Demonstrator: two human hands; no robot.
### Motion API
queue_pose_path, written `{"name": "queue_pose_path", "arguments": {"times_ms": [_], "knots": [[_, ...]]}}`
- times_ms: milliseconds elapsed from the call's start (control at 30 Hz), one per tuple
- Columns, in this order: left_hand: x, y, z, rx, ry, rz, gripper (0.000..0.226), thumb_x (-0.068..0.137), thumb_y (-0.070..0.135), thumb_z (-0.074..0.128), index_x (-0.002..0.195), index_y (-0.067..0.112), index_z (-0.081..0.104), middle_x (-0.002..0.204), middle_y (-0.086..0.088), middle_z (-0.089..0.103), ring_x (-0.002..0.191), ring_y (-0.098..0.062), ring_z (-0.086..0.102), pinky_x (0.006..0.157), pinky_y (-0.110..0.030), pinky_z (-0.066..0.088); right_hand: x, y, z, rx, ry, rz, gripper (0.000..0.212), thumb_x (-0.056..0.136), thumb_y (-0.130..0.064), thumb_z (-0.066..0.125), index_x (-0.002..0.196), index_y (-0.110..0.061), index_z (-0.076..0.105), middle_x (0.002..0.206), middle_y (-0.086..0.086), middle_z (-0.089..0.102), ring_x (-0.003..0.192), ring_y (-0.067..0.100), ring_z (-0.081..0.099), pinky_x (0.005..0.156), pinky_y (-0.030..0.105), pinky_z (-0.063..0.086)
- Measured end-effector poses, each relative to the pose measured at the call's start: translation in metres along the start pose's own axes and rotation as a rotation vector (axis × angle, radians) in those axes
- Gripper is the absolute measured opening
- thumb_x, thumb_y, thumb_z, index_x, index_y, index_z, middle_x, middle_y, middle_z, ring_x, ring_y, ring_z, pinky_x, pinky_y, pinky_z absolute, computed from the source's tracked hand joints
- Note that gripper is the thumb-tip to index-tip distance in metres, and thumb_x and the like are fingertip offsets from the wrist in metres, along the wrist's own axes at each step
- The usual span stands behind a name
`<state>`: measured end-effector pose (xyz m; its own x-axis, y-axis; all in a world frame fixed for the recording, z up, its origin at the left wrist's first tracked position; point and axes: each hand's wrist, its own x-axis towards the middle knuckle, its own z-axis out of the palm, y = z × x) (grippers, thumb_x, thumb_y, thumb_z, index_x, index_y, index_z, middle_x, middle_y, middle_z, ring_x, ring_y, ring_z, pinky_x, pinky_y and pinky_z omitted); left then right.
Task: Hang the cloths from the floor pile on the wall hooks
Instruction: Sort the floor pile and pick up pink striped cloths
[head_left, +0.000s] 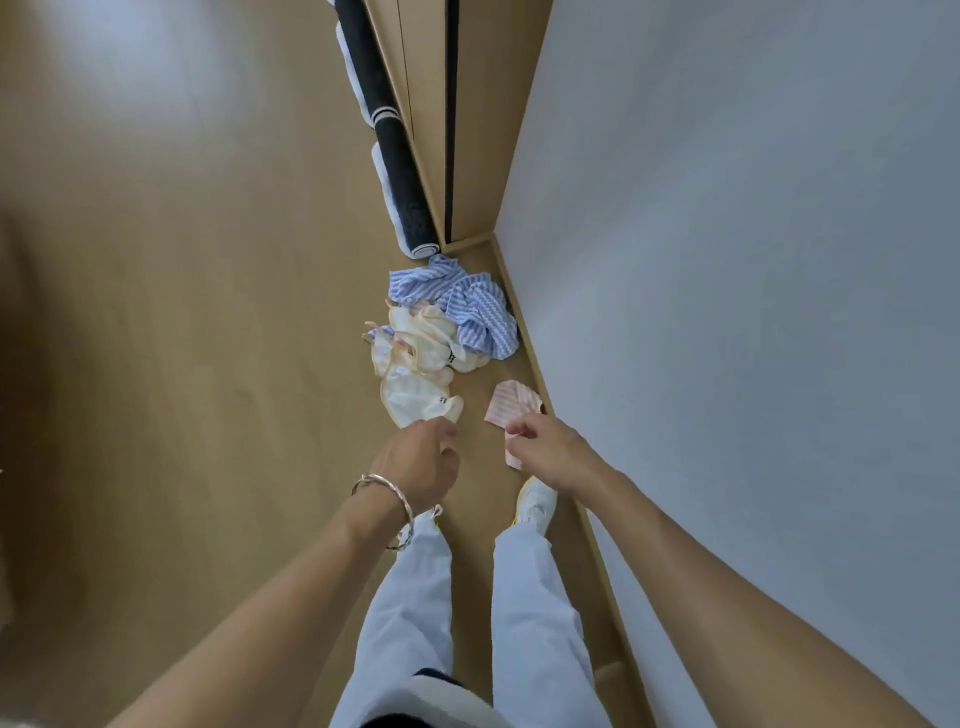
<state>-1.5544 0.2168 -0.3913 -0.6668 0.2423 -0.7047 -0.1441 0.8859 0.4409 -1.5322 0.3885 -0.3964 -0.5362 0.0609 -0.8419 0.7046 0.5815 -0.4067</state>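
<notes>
Two cloths are being picked up from the floor pile by the wall: my right hand pinches the pink striped cloth, my left hand, apart, grips the cream cloth; next I must raise both to unseen hooks

Grasp and pile partly out of sight

The left hand shows only its back, with the fingertips curled under at the edge of the nearest cream cloth, so whether it grips that cloth cannot be told. The right hand covers the middle of the pink striped cloth it pinches; pink shows above and below it. The blue striped cloth lies partly under the other cream cloths, whose small dark marks are too small to read. The rolled dark mat runs off the top edge, and both forearms and the trousers run off the bottom.
</notes>
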Motion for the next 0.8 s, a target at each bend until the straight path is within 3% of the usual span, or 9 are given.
{"name": "queue_pose_path", "arguments": {"times_ms": [133,267,600,800], "knots": [[0.056,-0.005,0.027,-0.039,0.037,-0.038,0.041,0.093,0.016,0.044,0.133,0.021,0.048,0.133,0.001,0.054,0.121,-0.018,0.051,0.096,-0.030,0.042,0.073,0.028,-0.007,-0.013,-0.038,0.018,0.037,0.095,-0.030,0.044,0.131,-0.025,0.052,0.133,-0.004,0.053,0.104,0.011,0.050,0.066,0.017,0.038],[0.114,-0.015,0.064,-0.052,0.015,-0.069,0.041,0.093,0.016,0.043,0.134,0.022,0.046,0.135,0.001,0.052,0.120,-0.019,0.052,0.096,-0.029,0.042,0.135,0.071,0.005,-0.126,-0.085,0.042,0.036,0.096,-0.031,0.041,0.130,-0.024,0.052,0.133,-0.003,0.054,0.118,0.016,0.051,0.085,0.024,0.039],[0.241,-0.061,0.183,-0.007,-0.093,-0.063,0.042,0.092,0.020,0.043,0.134,0.025,0.045,0.134,0.004,0.051,0.122,-0.015,0.049,0.099,-0.029,0.040,0.268,0.179,0.054,-0.266,-0.179,0.151,0.030,0.098,-0.032,0.044,0.125,-0.024,0.053,0.126,-0.002,0.057,0.095,0.008,0.051,0.087,0.023,0.047],[0.336,-0.097,0.240,0.084,-0.151,-0.006,0.045,0.090,0.020,0.043,0.135,0.025,0.044,0.128,-0.001,0.055,0.116,-0.020,0.052,0.095,-0.031,0.042,0.369,0.218,0.079,-0.235,-0.161,0.175,0.038,0.094,-0.034,0.044,0.130,-0.025,0.051,0.132,-0.002,0.055,0.110,0.016,0.055,0.091,0.029,0.047]]}}
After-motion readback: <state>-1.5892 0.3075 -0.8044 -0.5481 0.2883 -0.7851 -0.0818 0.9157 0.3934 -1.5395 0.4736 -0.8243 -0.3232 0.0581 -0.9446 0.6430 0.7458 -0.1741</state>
